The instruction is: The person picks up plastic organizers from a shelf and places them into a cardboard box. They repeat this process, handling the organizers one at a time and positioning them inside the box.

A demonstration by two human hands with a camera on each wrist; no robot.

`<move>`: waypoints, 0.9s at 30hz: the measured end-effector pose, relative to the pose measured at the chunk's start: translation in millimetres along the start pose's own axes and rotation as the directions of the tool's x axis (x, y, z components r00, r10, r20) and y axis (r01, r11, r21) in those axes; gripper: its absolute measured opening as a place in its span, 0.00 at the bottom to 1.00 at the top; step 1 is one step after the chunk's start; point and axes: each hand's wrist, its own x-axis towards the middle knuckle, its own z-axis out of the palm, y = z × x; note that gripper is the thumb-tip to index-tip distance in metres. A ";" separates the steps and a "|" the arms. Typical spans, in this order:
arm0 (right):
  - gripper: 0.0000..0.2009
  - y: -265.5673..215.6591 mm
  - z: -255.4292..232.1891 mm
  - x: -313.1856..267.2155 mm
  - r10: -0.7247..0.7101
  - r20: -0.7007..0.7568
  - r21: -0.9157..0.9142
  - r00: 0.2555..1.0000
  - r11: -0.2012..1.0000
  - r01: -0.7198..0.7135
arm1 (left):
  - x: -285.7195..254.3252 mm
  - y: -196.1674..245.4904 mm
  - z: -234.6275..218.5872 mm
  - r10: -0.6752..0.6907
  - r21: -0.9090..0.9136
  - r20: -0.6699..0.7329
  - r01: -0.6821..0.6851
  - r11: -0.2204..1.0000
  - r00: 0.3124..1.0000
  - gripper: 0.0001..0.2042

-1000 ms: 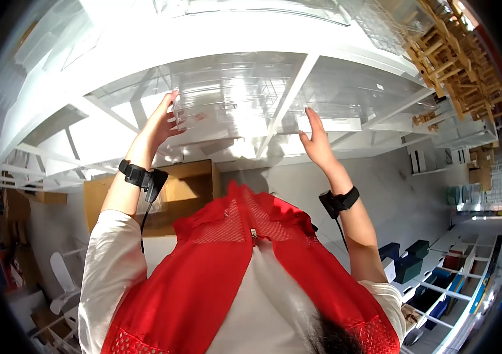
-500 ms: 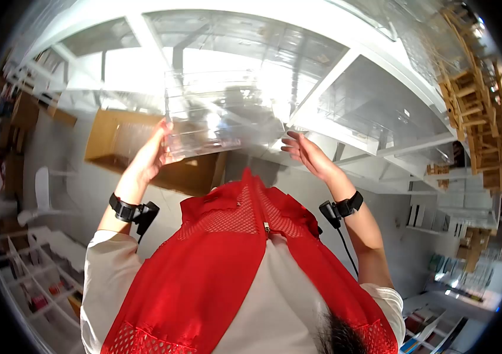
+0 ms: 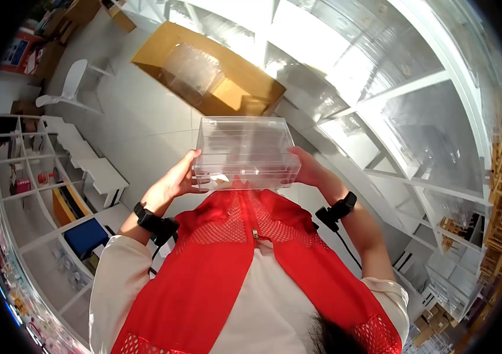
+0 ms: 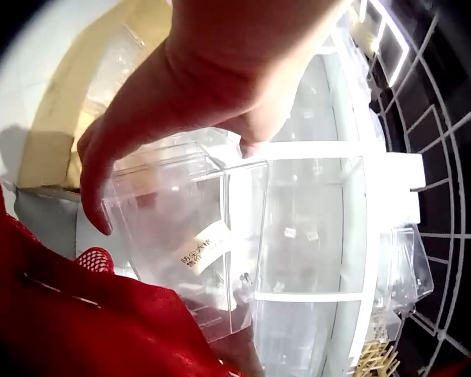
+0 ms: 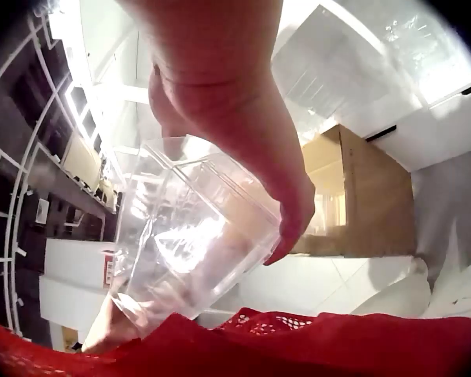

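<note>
A clear plastic box (image 3: 245, 150) is held level in front of the red vest in the head view. My left hand (image 3: 171, 180) grips its left end and my right hand (image 3: 313, 168) its right end. The left wrist view shows a pale label with writing (image 4: 206, 247) on the clear box (image 4: 173, 212), with the left hand's (image 4: 196, 86) thumb and fingers round its edges. In the right wrist view the right hand (image 5: 235, 118) clasps the other end of the box (image 5: 192, 236); some fingertips are hidden.
An open cardboard box (image 3: 245, 74) with clear plastic inside stands on the floor ahead. White shelving (image 3: 404, 88) with clear panels runs along the right. A white chair (image 3: 73, 82) and a compartment shelf (image 3: 33, 194) are at the left.
The clear box has come away from the shelving, closer to the vest. My right hand, apart from it before, now grips its right end. The view has turned left toward the cardboard box.
</note>
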 end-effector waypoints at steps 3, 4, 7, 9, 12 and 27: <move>0.27 8.1 20.9 34.0 0.059 -0.020 0.012 0.998 0.998 -0.059 | -2.7 0.5 -33.5 0.023 -0.040 -0.053 -0.025 0.999 0.998 0.32; 0.28 11.3 24.4 43.9 0.062 0.006 0.014 0.998 0.998 -0.062 | -1.7 3.8 -44.7 0.021 -0.055 -0.062 -0.025 0.998 0.998 0.32; 0.30 22.4 38.5 81.9 0.034 0.030 0.092 0.999 0.995 -0.036 | 2.0 17.0 -85.2 0.076 -0.069 -0.101 -0.083 0.994 0.992 0.33; 0.30 29.8 57.5 106.2 0.003 0.037 0.181 0.999 0.983 -0.010 | 3.3 24.4 -126.4 0.135 -0.063 -0.101 -0.141 0.988 0.986 0.31; 0.29 23.7 96.9 138.2 0.053 -0.131 0.343 0.990 0.939 -0.005 | -16.8 38.4 -198.1 0.238 -0.069 -0.120 -0.248 0.966 0.964 0.29; 0.33 -77.8 112.8 366.4 0.017 -0.509 0.373 0.861 0.906 0.202 | -20.5 126.8 -374.4 0.261 -0.304 -0.211 -0.317 0.898 0.942 0.22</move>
